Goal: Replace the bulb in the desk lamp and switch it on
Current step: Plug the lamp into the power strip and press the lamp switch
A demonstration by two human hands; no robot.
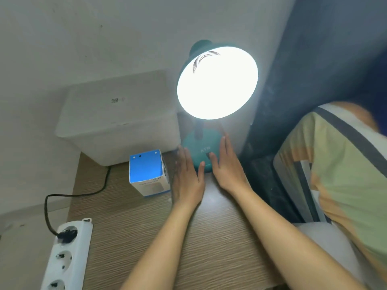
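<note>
A teal desk lamp stands at the back of the wooden table, its shade point(217, 80) tilted toward me and glowing bright white, so the bulb inside is lost in glare. Its round base point(199, 145) carries a dark switch. My left hand point(188, 176) rests flat with fingers extended at the base's left front edge. My right hand point(227, 164) lies flat along the base's right side, its thumb on or next to the switch. Neither hand holds anything. A blue and white bulb box point(148, 174) stands just left of my left hand.
A white plastic bin point(117, 122) sits upside down behind the box. A black cord point(73, 195) runs from behind the bin to a white power strip point(67, 254) at the lower left. A dark panel point(293, 101) and striped fabric point(339, 174) fill the right.
</note>
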